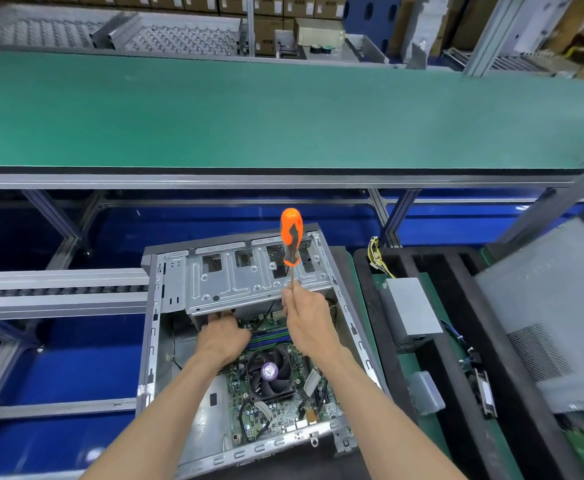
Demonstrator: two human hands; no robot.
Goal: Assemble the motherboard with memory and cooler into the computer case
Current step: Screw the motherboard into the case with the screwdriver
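A: Right hand (306, 318) up over the computer case (249, 341), fingers curled round the metal shank of a screwdriver (291, 242). Orange-and-black handle sticks up above the fist, tip end hidden in the hand.

B: And the left hand (223, 336)?

A: Down inside the case, palm-down over the top edge of the motherboard (276, 407). Fingertips go under the silver drive cage (249, 278), so can't tell if they're holding anything or how far they're curled.

B: Where's the board sitting?

A: Flat on the case floor, lower-right part of the open chassis. Cooler (270, 372) w/ black fan and purple hub sticker is on it, just below the two wrists. Memory sticks (269, 336) lie in their slots between the hands, green and blue strips, partly covered.

B: Case itself?

A: Lying on its side, open face up, on a dark mat at the near edge of the bench. Drive cage spans the far end.

B: Anything beside it?

A: To the right, a black foam tray (456, 341) w/ a grey power supply (410, 310) in it, yellow-and-black wires (377, 254) at its far end. Further right a grey side panel (553, 306), tilted. Beyond the case, a long green conveyor belt (283, 109), cardboard boxes (283, 8) stacked behind it.
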